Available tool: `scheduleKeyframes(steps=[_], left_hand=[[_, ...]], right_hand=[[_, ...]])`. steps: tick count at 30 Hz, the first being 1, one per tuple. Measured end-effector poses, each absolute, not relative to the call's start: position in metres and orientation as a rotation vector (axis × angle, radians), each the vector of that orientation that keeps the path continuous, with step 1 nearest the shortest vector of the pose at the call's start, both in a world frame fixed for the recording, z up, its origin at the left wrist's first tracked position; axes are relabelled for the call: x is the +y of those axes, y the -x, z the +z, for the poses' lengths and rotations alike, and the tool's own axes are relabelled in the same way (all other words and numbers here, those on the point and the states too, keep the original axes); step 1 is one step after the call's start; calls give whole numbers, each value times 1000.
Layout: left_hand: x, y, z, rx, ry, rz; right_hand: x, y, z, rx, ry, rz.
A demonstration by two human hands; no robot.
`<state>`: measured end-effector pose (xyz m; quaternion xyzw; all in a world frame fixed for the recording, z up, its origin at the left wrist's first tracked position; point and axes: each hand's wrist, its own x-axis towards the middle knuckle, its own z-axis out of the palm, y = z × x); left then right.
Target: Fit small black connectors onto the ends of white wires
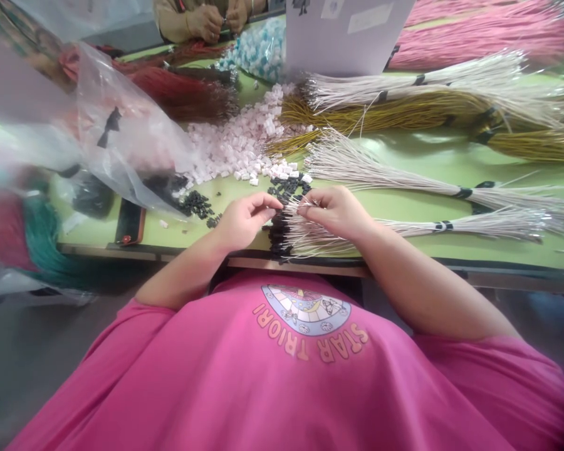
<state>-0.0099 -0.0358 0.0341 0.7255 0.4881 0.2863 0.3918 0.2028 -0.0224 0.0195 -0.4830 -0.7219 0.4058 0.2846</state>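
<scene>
Head view: right hand [334,212] on wires [310,239]

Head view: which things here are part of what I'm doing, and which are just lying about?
In the job: left hand, pinched shut; right hand gripping white wires; black connectors beside them.
Lying about: white connectors, yellow wire bundles, plastic bag, phone.

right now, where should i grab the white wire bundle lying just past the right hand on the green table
Grip it at the black tie, coming from above with the hand across the wires. There the white wire bundle is cinched narrow on the green table; its end near the right hand fans out loose and would likely splay.
</scene>
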Motion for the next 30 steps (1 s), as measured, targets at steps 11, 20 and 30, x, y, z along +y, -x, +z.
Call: scheduleKeyframes(steps=[11,20,30], left_hand=[[-25,4,16,1180,-1732,837],[-26,3,13,1063,-1860,904],[-31,-10,5,1105,-1980,1012]], right_hand=[[-23,-205,20,-2030,1239,1053],[-23,-202,19,-2011,1262,1094],[-24,-198,16,-1982,1245,995]])
